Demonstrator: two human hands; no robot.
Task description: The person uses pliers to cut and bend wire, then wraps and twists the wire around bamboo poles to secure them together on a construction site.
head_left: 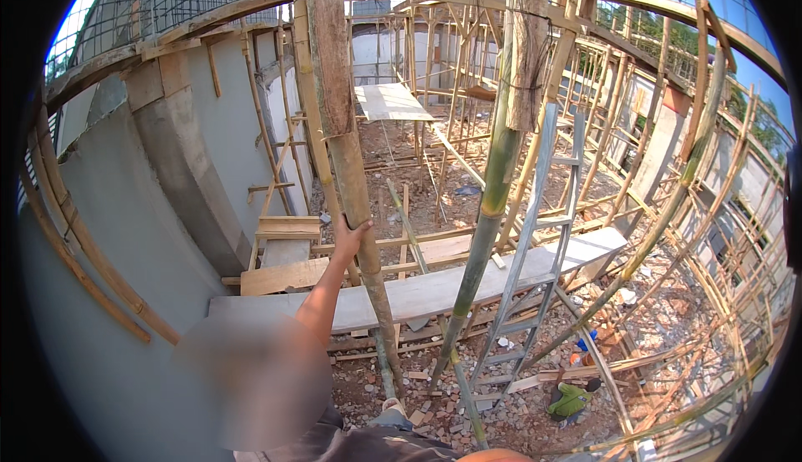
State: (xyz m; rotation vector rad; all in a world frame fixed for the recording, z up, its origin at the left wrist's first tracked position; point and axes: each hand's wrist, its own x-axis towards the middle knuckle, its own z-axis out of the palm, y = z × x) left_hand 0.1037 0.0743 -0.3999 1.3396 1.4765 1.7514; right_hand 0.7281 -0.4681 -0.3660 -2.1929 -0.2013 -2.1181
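Note:
My left arm reaches up from the lower left, and my left hand is closed around an upright bamboo pole. A length of rough timber lies against the pole's upper part. Close on its left runs a thinner pole. To the right rises a second, greener bamboo pole, also joined to timber at its top. Only a patch of skin of my right arm shows at the lower edge; the right hand is out of the picture. A blurred patch hides part of the lower left.
A metal ladder leans right of the poles. A long pale plank crosses behind them. Far below, a person in a green top is on the rubble-covered ground. Bamboo scaffolding lines the right; a grey wall stands left.

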